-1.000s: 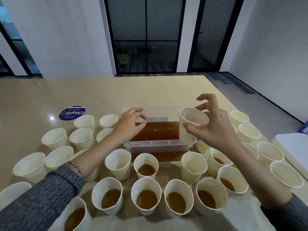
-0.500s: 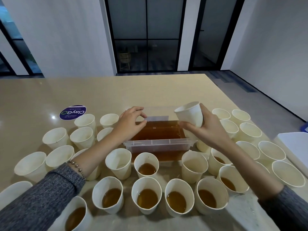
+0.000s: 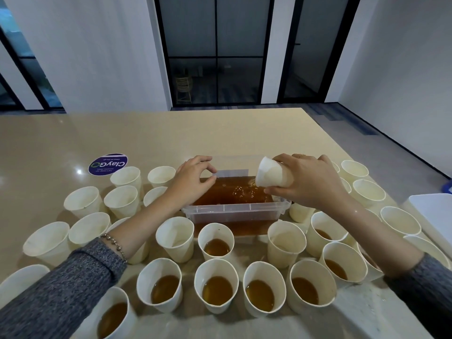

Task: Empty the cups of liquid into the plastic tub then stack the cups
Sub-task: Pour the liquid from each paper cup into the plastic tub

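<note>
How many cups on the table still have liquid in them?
8 cups: six along the near row, one just before the plastic tub, one beside the right forearm. The forearm may hide another.

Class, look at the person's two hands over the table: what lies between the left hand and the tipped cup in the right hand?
In the head view, open brown liquid in the plastic tub lies between the left hand and the tipped cup; nothing else.
</note>
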Tool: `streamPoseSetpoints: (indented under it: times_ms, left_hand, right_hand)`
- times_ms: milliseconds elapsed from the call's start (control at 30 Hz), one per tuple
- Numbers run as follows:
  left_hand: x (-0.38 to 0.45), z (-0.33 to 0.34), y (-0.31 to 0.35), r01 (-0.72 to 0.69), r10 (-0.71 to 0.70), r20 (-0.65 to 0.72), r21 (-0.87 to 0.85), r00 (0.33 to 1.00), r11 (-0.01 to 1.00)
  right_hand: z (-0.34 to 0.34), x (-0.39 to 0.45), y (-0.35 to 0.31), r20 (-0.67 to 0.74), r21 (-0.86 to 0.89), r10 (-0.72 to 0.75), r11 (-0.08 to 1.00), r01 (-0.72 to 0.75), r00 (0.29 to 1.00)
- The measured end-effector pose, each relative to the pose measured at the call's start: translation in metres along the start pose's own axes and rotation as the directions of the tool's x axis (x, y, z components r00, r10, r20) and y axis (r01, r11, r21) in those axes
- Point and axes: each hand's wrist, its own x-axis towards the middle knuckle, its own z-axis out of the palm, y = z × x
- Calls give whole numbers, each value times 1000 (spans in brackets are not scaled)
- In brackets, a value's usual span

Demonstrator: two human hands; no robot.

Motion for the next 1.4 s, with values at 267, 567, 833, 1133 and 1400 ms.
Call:
streamPoseSetpoints:
  times_ms: [267, 567, 833, 1133, 1400]
  left_hand:
    - [1, 1, -3, -3, 3, 3, -5, 1000, 1000]
    - [2, 3, -5, -15, 15, -2, -8, 1000, 1000]
    - [3, 4, -6, -17, 17, -4, -12, 1000, 1000]
    - [3, 3, -4, -4, 4, 0, -16, 1000, 1000]
    - [2, 2, -4, -9, 9, -11, -25, 1000, 1000]
  right_hand:
    - [-14, 2, -4, 43, -119, -27, 992, 31, 999]
    - [-13, -10, -4, 58, 550, 211, 809, -208, 976]
    - [-30, -35, -28, 538, 779, 39, -404, -479, 842]
    - [-21, -47, -43, 459, 836, -5, -336, -434, 888]
    - [-11, -65, -53, 137, 876, -78, 475, -84, 987]
